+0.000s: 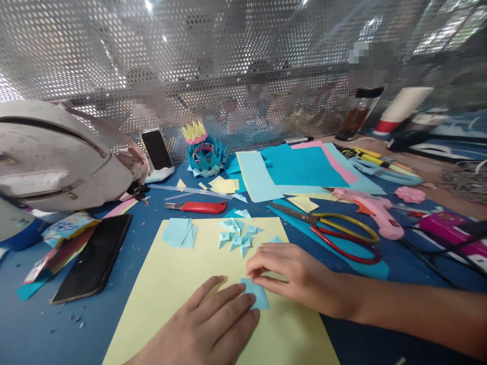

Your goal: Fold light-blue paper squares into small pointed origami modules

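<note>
Pressing paper: light-blue piece (259, 299) lies on yellow sheet (152, 289), atop the blue counter (23, 329), between both hands.
Left hand (218, 319): grip released, fingers spread, fingertips on piece's left side.
Right hand (294, 274): fingertips at piece's upper edge; cannot tell if grip pinches it.
Folded pieces (238, 238): look done; pointed cluster near sheet's far edge, another just beyond right hand.
Flat squares (177, 233): overlapping, sheet's far left corner; seem not yet folded.
Stage: likely mid-batch; folds on current piece too unclear to call.
Paper flower (207, 158): blue petals assembled, well apart at back.
Scissors (319, 220), glue gun (382, 210): lying to the right, untouched.
</note>
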{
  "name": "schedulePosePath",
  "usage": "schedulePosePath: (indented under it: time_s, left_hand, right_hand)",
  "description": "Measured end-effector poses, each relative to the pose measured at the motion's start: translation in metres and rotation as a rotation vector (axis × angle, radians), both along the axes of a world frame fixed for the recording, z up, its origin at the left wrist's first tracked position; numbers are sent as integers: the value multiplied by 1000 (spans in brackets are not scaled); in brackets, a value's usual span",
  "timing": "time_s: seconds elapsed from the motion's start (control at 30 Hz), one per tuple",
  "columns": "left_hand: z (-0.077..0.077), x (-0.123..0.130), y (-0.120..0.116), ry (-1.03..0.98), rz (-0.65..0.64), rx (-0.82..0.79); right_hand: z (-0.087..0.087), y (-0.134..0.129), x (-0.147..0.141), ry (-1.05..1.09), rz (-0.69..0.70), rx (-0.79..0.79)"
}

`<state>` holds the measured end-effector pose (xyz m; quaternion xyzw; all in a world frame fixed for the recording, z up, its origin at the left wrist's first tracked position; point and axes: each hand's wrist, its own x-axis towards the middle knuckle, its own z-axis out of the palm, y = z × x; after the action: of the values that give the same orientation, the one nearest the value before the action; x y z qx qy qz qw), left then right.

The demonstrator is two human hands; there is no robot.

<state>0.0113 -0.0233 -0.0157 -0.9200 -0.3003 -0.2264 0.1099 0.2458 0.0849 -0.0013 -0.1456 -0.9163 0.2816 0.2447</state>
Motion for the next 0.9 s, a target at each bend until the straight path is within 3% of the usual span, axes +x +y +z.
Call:
schedulePosePath:
  time_s: [0.1,0.27,0.47,0.9]
  left_hand:
    - [5,-1,1,98,-21,-46]
    - [13,0,2,105,7,-35]
    - [14,1,-2,155,100,-129]
    - [13,-2,-1,170,77,-71]
  right_hand:
    - [0,2,1,21,55,89]
    - [-2,5,0,56,106,101]
    - [2,3,2,30,134,169]
    - [4,15,7,19,264,203]
